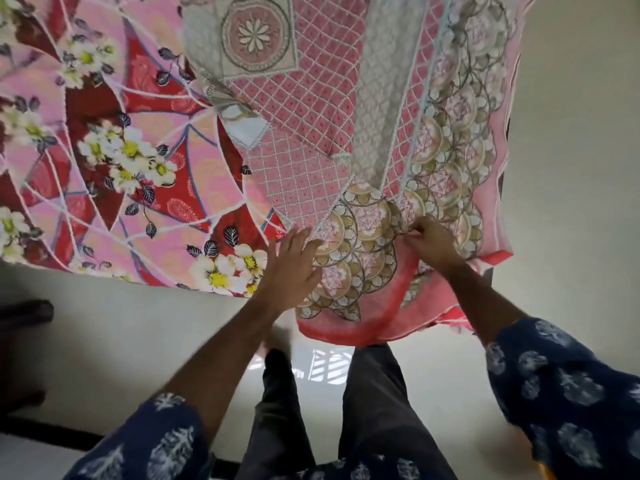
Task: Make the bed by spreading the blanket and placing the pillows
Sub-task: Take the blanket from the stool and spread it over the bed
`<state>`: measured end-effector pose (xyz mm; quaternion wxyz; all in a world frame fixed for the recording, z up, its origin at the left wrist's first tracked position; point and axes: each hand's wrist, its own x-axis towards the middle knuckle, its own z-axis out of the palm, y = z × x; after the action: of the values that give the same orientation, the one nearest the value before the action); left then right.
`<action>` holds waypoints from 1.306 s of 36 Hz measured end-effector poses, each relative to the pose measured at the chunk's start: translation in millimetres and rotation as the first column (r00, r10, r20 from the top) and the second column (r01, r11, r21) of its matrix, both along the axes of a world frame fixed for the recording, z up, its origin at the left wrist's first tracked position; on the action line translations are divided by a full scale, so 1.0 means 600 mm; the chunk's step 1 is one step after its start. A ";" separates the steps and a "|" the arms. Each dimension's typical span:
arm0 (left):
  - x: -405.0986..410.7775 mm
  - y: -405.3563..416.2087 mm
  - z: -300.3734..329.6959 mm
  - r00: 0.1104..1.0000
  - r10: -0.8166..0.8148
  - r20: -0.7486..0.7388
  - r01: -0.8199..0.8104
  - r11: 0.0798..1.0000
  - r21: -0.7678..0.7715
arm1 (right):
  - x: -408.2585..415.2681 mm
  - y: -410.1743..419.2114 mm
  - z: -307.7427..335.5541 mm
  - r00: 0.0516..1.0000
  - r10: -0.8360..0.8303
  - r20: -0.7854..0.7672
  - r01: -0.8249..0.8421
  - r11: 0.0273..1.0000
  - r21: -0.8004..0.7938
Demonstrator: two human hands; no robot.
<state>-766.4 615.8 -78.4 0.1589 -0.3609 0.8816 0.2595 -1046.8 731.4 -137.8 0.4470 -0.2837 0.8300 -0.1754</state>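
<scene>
A pink blanket [377,133] with lattice and gold scallop patterns lies bunched over the right part of the bed, its red-bordered end hanging off the near edge. Under it the bed wears a pink and red sheet [114,140] with white flowers. My right hand [431,242] pinches the blanket's fabric near the bed's near edge. My left hand [292,268] hovers with spread fingers at the blanket's left border, holding nothing. No pillows are in view.
I stand on a pale glossy floor [138,334] at the bed's near edge; my legs in dark trousers [374,410] are below. A dark piece of furniture [20,320] sits at the left edge. Open floor runs along the bed's right side.
</scene>
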 end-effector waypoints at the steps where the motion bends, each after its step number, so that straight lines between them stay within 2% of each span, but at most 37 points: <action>1: 0.000 -0.007 0.006 0.989 0.135 -0.066 -0.124 0.981 0.146 | 0.020 -0.003 0.027 0.997 0.011 0.074 -0.008 0.999 -0.043; 2: -0.006 -0.014 0.020 0.945 0.315 -0.089 -0.267 0.899 0.348 | 0.045 -0.007 0.053 0.989 0.026 0.143 -0.013 0.996 -0.089; 3: -0.010 -0.019 0.030 0.861 0.507 -0.046 -0.395 0.722 0.569 | 0.075 -0.008 0.082 0.978 0.043 0.203 -0.017 0.991 -0.131; 4: -0.014 -0.025 0.043 0.742 0.670 0.026 -0.471 0.493 0.732 | 0.111 -0.008 0.107 0.966 0.065 0.248 -0.025 0.986 -0.163; 5: -0.012 -0.031 0.050 0.622 0.777 0.099 -0.500 0.297 0.813 | 0.151 -0.006 0.126 0.953 0.091 0.287 -0.038 0.982 -0.185; 6: -0.006 -0.037 0.052 0.531 0.837 0.134 -0.489 0.173 0.855 | 0.195 -0.007 0.143 0.941 0.119 0.317 -0.053 0.976 -0.209; 7: 0.008 -0.041 0.053 0.486 0.859 0.164 -0.480 0.105 0.871 | 0.242 -0.008 0.157 0.933 0.166 0.320 -0.092 0.968 -0.235; 8: 0.024 -0.044 0.055 0.472 0.863 0.179 -0.483 0.084 0.872 | 0.288 -0.011 0.162 0.926 0.208 0.316 -0.131 0.960 -0.247; 10: 0.070 -0.057 0.051 0.504 0.848 0.163 -0.517 0.144 0.844 | 0.384 -0.023 0.167 0.896 0.273 0.350 -0.184 0.946 -0.268; 12: 0.133 -0.072 0.035 0.572 0.817 0.074 -0.538 0.306 0.786 | 0.479 -0.043 0.165 0.862 0.277 0.425 -0.177 0.949 -0.260; 15: 0.260 -0.111 0.017 0.717 0.697 -0.022 -0.589 0.622 0.516 | 0.608 -0.081 0.165 0.820 0.311 0.480 -0.200 0.942 -0.269; 16: 0.309 -0.126 0.010 0.741 0.671 -0.033 -0.593 0.677 0.436 | 0.643 -0.096 0.164 0.810 0.335 0.482 -0.218 0.934 -0.282; 17: 0.358 -0.139 0.007 0.740 0.672 -0.039 -0.607 0.692 0.390 | 0.676 -0.112 0.163 0.805 0.363 0.469 -0.246 0.924 -0.294; 20: 0.486 -0.171 -0.004 0.685 0.724 -0.079 -0.669 0.668 0.324 | 0.754 -0.158 0.160 0.746 0.418 0.518 -0.301 0.906 -0.297; 22: 0.545 -0.195 -0.015 0.653 0.752 -0.093 -0.709 0.650 0.274 | 0.792 -0.181 0.148 0.723 0.482 0.495 -0.395 0.876 -0.276; 26: 0.603 -0.248 -0.053 0.573 0.819 -0.030 -0.787 0.559 0.262 | 0.824 -0.186 0.101 0.690 0.578 0.435 -0.586 0.799 -0.131; 28: 0.622 -0.260 -0.063 0.587 0.809 -0.006 -0.787 0.572 0.231 | 0.817 -0.181 0.086 0.710 0.571 0.412 -0.611 0.791 -0.042; 33: 0.649 -0.255 -0.043 0.713 0.700 -0.035 -0.696 0.713 0.084 | 0.747 -0.169 0.115 0.803 0.460 0.380 -0.522 0.850 0.074; 35: 0.654 -0.251 -0.025 0.736 0.675 -0.048 -0.675 0.738 0.031 | 0.704 -0.147 0.107 0.837 0.414 0.358 -0.483 0.866 0.128; 38: 0.662 -0.263 0.001 0.691 0.717 -0.090 -0.721 0.692 -0.026 | 0.663 -0.131 0.102 0.879 0.367 0.303 -0.426 0.892 0.154; 42: 0.689 -0.320 0.015 0.546 0.825 -0.147 -0.837 0.530 -0.135 | 0.624 -0.130 0.112 0.934 0.261 0.243 -0.307 0.936 0.175; 47: 0.693 -0.358 -0.010 0.546 0.823 -0.156 -0.834 0.517 -0.192 | 0.588 -0.120 0.131 0.957 0.159 0.242 -0.205 0.963 0.177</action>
<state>-350.4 401.1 -84.7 -0.0493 -0.7473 0.6313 0.2016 -693.7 659.7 -58.9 0.5788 -0.2911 0.7575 -0.0802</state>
